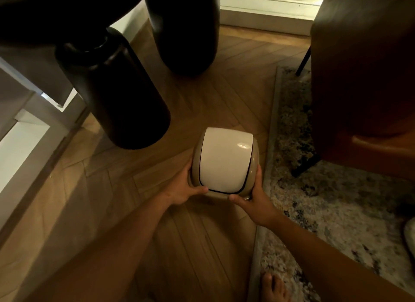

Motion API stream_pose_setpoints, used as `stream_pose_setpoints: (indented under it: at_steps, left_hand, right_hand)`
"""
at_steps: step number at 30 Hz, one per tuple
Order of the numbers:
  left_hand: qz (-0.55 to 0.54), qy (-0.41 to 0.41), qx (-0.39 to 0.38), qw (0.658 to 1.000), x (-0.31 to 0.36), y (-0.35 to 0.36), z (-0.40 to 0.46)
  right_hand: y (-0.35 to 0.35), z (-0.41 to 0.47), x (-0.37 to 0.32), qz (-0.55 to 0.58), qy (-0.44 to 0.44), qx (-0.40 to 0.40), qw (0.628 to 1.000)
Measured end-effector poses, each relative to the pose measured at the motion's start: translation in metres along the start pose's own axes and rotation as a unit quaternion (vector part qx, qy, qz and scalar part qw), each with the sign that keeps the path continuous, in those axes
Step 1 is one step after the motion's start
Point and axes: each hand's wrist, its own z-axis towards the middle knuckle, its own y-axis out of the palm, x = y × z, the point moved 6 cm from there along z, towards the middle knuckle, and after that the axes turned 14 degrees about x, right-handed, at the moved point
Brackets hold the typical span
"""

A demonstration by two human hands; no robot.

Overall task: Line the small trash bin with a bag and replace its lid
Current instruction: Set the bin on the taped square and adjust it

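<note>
The small trash bin (225, 164) stands on the wooden floor (125, 212) just beside the patterned rug (336, 200), its white swing lid (224, 160) seated on top. The left hand (183, 189) and right hand (256, 196) clasp the bin's near sides, fingers (241, 198) curled against its beige rim. Two dark vases (116, 95) stand beyond the bin.

Beige bin (224, 167), white lid (224, 158); speckled rug (325, 200).
</note>
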Motion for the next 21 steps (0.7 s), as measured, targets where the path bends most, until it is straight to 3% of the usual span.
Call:
stream_pose_setpoints:
  at_steps: [12, 21]
  left_hand:
    - [0.039, 0.077, 0.004, 0.996, 0.038, -0.002, 0.075]
    - [0.057, 0.107, 0.013, 0.992, 0.088, 0.022, 0.143]
  right_hand:
    - [-0.015, 0.071, -0.007, -0.047, -0.028, -0.009, 0.998]
    - [-0.047, 0.117, -0.006, -0.060, -0.023, 0.100, 0.993]
